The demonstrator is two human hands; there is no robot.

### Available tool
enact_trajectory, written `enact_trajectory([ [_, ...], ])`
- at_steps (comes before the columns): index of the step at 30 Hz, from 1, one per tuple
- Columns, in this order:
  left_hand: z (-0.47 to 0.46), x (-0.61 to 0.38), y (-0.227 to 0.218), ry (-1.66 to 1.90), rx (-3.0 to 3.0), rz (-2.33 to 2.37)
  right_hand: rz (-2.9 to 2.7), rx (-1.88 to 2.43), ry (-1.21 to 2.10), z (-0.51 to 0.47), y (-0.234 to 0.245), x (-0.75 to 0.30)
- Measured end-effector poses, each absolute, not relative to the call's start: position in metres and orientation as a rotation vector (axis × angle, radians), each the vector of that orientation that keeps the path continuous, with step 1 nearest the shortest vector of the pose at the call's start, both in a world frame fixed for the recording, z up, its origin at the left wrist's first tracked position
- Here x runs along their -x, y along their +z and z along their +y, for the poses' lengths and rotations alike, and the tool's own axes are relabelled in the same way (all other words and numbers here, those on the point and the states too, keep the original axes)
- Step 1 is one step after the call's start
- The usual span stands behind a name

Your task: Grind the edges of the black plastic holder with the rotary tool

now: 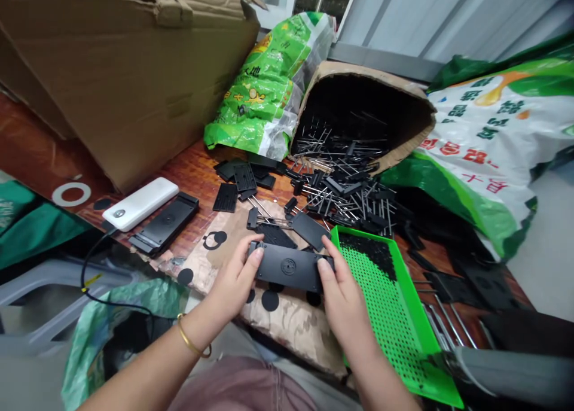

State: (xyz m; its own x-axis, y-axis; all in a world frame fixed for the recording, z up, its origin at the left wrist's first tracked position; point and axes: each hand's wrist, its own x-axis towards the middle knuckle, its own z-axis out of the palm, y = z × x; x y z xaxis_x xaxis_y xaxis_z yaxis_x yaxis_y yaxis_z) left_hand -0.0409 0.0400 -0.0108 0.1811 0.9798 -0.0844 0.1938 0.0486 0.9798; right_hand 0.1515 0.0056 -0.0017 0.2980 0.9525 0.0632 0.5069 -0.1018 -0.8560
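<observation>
Between my two hands is a flat black plastic phone-holder-like piece [287, 267] with a round mark in its middle. My left hand [240, 273] grips its left end, thumb on top. My right hand [343, 291] grips the right end the same way. Just beyond it lie a black plate [309, 230] and a piece with metal rods [269, 218]. To the right of my right hand stands a green perforated tray [385, 321] with small black parts [368, 252] at its far end. A similar black piece [168, 222] lies to the left.
A white power bank [141, 203] with a black cable lies at left. A tipped carton [428, 109] spills metal rods and black parts [341, 195] onto the table. A large cardboard box [116, 70], a green bag [264, 88] and a white-green sack [488, 130] stand around. A grey tube [515, 369] juts in at right.
</observation>
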Motion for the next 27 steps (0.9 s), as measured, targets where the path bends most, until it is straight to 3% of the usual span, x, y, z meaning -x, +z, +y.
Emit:
enact_trajectory([
  [8, 0.041, 0.054, 0.011, 0.94, -1.847, 1.43, -1.455, 1.916, 0.364, -0.01, 0.024, -0.191],
  [12, 0.043, 0.053, 0.013, 0.796, -1.78, 1.285, -1.45, 1.889, 0.446, -0.009, 0.014, -0.183],
  [18, 0.042, 0.046, -0.004, 0.892, -1.461, 1.228, -1.37, 1.902, 0.479, -0.002, 0.006, -0.173],
  [27, 0.041, 0.052, 0.003, 0.869, -1.735, 1.36, -1.393, 1.838, 0.504, -0.013, 0.01, -0.187],
])
